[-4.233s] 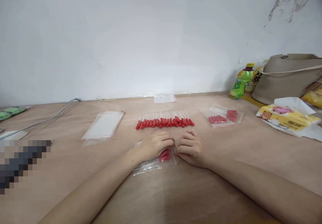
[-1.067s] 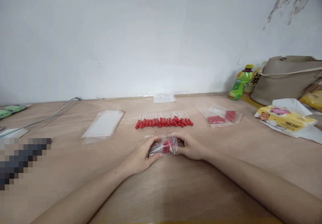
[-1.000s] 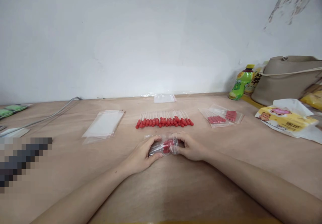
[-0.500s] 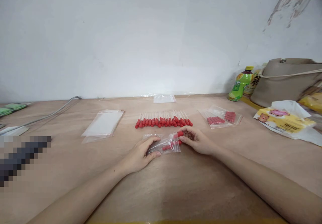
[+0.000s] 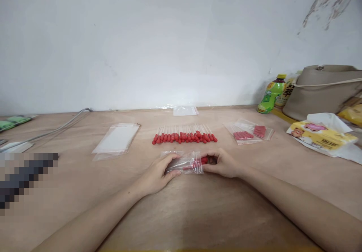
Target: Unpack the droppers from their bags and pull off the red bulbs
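Tabletop: bare tan board that fills the lower half of the view and carries everything listed.
Handbag: beige, standing at 2 o'clock from the held bag, against the wall.
Tissue pack: yellow printed wrapper, lying at 3 o'clock, just in front of the handbag.
Empty bags: flat stack of clear bags at 10 o'clock, well apart from the hands.
Row of sticks: clear sticks with red caps, side by side at 12 o'clock, caps toward the person.
Filled bags: two clear bags with red-capped sticks inside, overlapping, at 2 o'clock.
Left hand: at 8 o'clock; its grip pinches the left end of the held bag, thumb on top.
Right hand: at 3 o'clock; its grip is curled and closed on a red-capped stick at the bag's mouth.
Bottle: green label, yellow cap, at 1 o'clock beside the handbag.
Held bag: small clear bag, resting on the tabletop between both hands, red caps visible inside.
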The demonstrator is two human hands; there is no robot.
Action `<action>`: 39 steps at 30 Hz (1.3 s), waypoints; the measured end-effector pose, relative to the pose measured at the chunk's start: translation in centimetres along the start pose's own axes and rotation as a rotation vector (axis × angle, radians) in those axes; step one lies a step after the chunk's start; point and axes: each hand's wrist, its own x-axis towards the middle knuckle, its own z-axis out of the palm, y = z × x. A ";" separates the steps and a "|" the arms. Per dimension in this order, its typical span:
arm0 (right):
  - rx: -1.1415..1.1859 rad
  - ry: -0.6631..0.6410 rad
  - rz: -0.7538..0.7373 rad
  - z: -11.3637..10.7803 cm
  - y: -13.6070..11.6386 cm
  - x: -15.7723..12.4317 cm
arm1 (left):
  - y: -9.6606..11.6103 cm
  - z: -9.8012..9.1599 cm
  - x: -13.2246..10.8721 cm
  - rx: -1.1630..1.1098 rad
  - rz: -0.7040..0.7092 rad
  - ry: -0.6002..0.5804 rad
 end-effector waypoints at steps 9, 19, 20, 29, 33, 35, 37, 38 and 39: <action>0.119 0.162 0.121 -3.8 -0.2 0.1 | -0.9 -0.3 0.0 0.004 -0.016 0.016; -0.079 0.832 0.060 -9.6 1.1 0.0 | -1.6 -0.3 0.1 0.002 -0.003 0.042; -0.176 0.855 0.040 -9.1 1.4 0.1 | -1.6 -0.3 0.1 0.003 -0.005 0.044; -0.769 0.670 -0.107 -5.5 3.6 1.8 | -1.5 -0.3 0.1 0.012 0.009 0.049; -0.845 0.535 -0.123 -5.6 4.2 2.0 | -1.4 -0.4 0.2 0.028 0.020 0.043; -0.855 0.489 -0.119 -5.6 4.3 2.0 | -1.4 -0.4 0.2 0.029 0.026 0.044; -0.862 0.461 -0.112 -5.4 4.3 2.0 | -1.4 -0.3 0.2 0.027 0.034 0.046; -0.871 0.454 -0.108 -5.4 4.2 2.0 | -1.4 -0.3 0.2 0.027 0.038 0.049; -0.883 0.456 -0.105 -5.4 4.2 2.0 | -1.4 -0.3 0.2 0.028 0.041 0.052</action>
